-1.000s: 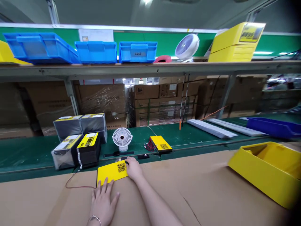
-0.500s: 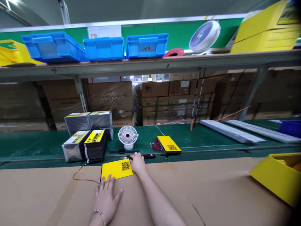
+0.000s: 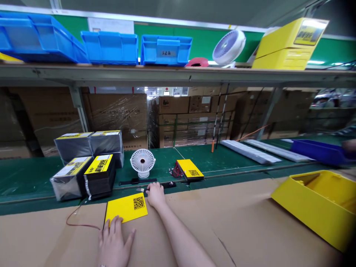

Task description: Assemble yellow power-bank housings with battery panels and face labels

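Observation:
A flat yellow card (image 3: 122,208) with a black QR code and a dark edge lies on the cardboard sheet, a thin reddish wire running from its left end. The fingers of my left hand (image 3: 114,241) are spread, their tips resting on its lower left part. My right hand (image 3: 156,194) is at the cardboard's far edge, just right of the card, its fingers over a dark strip-like item (image 3: 169,184). What those fingers grip, if anything, is hidden. Behind stands a small white fan (image 3: 142,162); right of it lies a yellow-topped stack (image 3: 190,169) with red and black wires.
Wrapped black-and-yellow packs (image 3: 98,176) stand at the left. A yellow bin (image 3: 311,207) is on the right, with a blue tray (image 3: 319,151) behind it and a person's blurred hand at the far right edge. Blue bins (image 3: 166,50) line the shelf above.
The view has turned to the right, so most things appear farther left, and more of the yellow bin and blue tray shows. Both hands keep about the same places relative to the card.

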A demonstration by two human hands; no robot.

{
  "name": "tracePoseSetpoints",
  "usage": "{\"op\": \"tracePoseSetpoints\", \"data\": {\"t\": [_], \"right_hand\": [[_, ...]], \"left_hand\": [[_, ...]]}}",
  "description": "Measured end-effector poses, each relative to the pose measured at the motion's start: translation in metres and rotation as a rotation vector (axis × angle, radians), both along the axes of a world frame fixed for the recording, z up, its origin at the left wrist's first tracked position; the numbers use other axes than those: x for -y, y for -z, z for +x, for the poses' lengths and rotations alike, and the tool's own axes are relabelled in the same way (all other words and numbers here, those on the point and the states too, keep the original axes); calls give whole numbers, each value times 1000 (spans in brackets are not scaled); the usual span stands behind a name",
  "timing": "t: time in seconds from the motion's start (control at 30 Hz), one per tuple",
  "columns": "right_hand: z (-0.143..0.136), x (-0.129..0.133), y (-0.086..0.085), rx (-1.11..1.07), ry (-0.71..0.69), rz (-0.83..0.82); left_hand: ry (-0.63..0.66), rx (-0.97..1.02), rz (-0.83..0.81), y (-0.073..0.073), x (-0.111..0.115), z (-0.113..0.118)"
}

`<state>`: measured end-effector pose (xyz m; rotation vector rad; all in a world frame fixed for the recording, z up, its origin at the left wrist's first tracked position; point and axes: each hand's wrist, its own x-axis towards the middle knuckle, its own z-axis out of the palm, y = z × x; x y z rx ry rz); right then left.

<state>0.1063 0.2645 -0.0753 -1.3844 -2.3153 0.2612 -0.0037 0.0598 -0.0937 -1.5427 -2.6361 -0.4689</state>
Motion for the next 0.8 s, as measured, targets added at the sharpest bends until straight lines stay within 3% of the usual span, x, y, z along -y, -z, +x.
{"op": "tracePoseSetpoints", "data": {"t": [0.27,0.57,0.7,0.8], "right_hand": [[0,-4,4,-46,-7,-20],[4,3,0,-282,-63,-55],[28,27,-1,-462,-131,-109],[70,43,0,-536,-199,-232]], "left_hand": [[-80,20,-114,-13,1,0],[-52,-5,-14,0,2,-8],[-45,21,-55,0,4,-14],[-81,76,-106,1,5,-21]]}}
